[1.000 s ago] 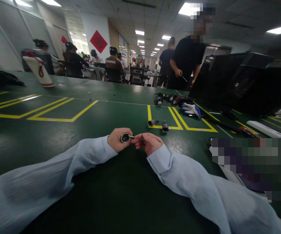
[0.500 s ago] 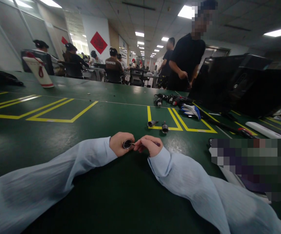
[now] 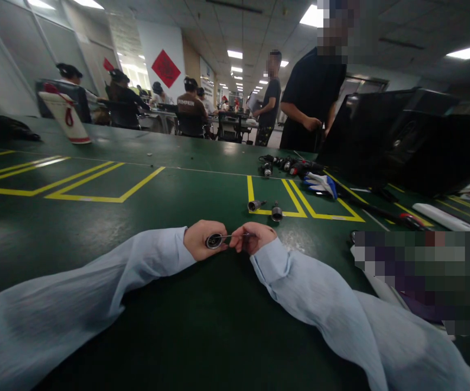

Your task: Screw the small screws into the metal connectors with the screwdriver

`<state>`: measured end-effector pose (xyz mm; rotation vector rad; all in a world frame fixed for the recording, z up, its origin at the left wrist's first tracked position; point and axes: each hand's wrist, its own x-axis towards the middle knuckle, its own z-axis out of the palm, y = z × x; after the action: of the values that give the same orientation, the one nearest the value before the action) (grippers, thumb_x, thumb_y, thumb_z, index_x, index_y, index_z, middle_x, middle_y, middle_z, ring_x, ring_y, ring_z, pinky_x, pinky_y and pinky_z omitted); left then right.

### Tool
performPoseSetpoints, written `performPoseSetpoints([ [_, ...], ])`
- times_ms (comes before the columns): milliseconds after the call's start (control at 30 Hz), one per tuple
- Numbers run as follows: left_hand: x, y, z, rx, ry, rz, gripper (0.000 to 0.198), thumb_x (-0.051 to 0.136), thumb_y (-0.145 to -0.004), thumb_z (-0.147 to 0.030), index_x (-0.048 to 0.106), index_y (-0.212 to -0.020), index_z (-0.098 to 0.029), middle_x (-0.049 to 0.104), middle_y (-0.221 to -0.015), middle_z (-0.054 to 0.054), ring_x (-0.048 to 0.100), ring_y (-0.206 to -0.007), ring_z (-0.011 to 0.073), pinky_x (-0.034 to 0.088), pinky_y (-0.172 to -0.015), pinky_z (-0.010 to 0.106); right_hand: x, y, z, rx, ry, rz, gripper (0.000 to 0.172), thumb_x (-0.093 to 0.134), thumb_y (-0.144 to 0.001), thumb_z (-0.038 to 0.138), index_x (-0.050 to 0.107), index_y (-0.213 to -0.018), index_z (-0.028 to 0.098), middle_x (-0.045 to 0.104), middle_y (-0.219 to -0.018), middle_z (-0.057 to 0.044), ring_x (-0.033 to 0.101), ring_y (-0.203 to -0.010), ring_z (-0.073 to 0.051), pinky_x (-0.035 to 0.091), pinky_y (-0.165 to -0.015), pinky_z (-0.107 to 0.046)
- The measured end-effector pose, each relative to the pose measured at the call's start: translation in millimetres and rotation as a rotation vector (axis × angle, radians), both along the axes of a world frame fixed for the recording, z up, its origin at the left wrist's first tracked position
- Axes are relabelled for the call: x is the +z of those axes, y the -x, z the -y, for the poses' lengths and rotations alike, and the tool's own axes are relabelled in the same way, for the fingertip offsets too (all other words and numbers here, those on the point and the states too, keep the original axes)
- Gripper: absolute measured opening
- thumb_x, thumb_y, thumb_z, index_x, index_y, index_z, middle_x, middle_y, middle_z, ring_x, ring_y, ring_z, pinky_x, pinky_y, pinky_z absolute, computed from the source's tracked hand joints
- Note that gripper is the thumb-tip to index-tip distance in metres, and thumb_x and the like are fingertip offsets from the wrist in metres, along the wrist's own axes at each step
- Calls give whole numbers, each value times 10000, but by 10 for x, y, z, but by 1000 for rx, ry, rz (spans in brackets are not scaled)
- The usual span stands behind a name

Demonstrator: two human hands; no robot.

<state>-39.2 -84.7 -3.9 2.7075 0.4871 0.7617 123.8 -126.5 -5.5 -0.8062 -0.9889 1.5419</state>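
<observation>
My left hand is closed around a round, cup-shaped metal part, its hollow end turned toward me. In my right hand is a thin screwdriver, pinched between the fingers; its handle is mostly hidden by the palm. The slim metal shaft runs leftward to the mouth of the cup, and its tip appears to be inside the rim. Just beyond my hands, two similar metal parts with short stems, one lying on its side and another beside it, rest on the green table.
Yellow tape outlines mark the table. Toward the back right lie black cables with metal ends, a blue-and-white glove and large black equipment. A white cup stands at the far left. A person in black stands across the table.
My right hand has shifted slightly right, exposing more of the screwdriver's shaft. My left hand keeps its place with the metal part. The people standing behind the table have moved a little.
</observation>
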Motion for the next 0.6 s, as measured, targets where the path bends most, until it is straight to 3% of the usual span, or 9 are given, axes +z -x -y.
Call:
performPoseSetpoints([
  [100,16,-6,18,14,17,17,196,488,-738,-276,469,-592,-146,455,-526,-16,423,-483,78,330,-464,188,-9,6,66,-32,-169,-17,199,489,-617,235,634,-537,125,616,-471,-38,509,-387,-118,389,-404,-242],
  [367,77,6,60,112,89,139,218,538,-709,-316,472,-595,-141,477,-540,-15,422,-489,75,340,-463,189,43,61,201,-142,-356,168,201,488,-680,253,626,-590,139,606,-508,-19,514,-453,-102,399,-441,-228],
  [600,113,23,38,212,114,197,254,583,-667,-330,440,-568,-144,424,-515,-38,384,-474,68,319,-451,190,94,38,241,-226,-398,218,211,461,-681,250,613,-570,152,594,-495,-18,500,-440,-107,399,-440,-245],
])
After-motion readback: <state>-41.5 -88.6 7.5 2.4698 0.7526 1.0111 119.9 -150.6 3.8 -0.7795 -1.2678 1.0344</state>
